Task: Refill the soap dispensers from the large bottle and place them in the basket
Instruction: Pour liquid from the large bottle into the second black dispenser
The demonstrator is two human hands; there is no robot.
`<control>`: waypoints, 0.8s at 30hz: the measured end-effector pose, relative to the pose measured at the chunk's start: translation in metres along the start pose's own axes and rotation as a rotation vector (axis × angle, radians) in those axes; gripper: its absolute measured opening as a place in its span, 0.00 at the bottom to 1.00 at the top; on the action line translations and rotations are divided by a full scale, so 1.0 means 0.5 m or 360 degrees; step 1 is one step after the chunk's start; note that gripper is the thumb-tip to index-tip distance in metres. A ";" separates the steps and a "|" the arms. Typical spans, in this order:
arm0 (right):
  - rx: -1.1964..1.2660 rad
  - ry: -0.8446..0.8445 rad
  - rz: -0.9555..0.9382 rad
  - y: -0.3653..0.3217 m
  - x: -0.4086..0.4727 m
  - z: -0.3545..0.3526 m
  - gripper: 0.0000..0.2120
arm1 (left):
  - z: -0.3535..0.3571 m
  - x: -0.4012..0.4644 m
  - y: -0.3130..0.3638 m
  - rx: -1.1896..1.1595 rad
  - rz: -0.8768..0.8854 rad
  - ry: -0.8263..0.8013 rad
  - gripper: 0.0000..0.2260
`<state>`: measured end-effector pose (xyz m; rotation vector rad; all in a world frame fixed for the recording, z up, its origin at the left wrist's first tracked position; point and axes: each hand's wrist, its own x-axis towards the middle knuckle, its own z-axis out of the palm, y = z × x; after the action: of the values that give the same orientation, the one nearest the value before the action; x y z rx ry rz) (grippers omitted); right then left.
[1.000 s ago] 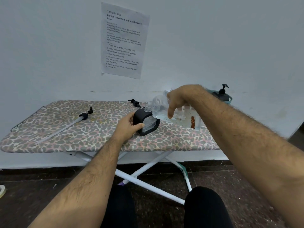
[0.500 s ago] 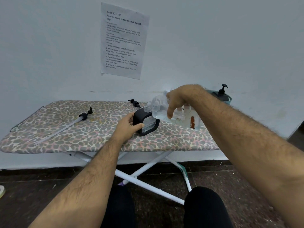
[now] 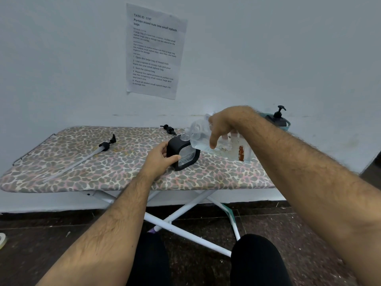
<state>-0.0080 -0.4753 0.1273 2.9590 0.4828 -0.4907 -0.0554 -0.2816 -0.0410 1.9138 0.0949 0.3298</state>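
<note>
While the long pump [image 3: 104, 145] lay idle at nine o'clock, nothing had shifted over the last second: the left hand [image 3: 160, 156] gripped the black dispenser [image 3: 182, 154] at board centre, the right hand [image 3: 219, 126] clasped the tilted large bottle [image 3: 203, 137], neck at its mouth. Pouring looked ongoing; basket [image 3: 287, 125] waited at two o'clock.

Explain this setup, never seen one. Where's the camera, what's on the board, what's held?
No robot: a person's two bare hands, filmed by one wide-angle camera on their head, looking down. The left hand grips a black soap dispenser standing on the ironing board. The right hand tilts the large clear bottle, mouth at the dispenser's open neck. Two removed pumps lie on the board: a long one, a short one. Another dispenser sits in the basket at far right.
</note>
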 end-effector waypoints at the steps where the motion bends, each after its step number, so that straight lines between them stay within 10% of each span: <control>1: -0.0003 0.0002 0.0000 0.000 0.000 0.000 0.36 | 0.000 0.001 0.000 -0.0002 0.0001 -0.0001 0.25; 24: 0.0000 -0.0022 0.0002 -0.004 -0.007 -0.001 0.37 | 0.001 0.002 -0.001 0.0048 0.0016 0.0009 0.25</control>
<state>-0.0116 -0.4745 0.1288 2.9536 0.4793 -0.5106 -0.0543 -0.2815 -0.0414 1.9437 0.0949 0.3424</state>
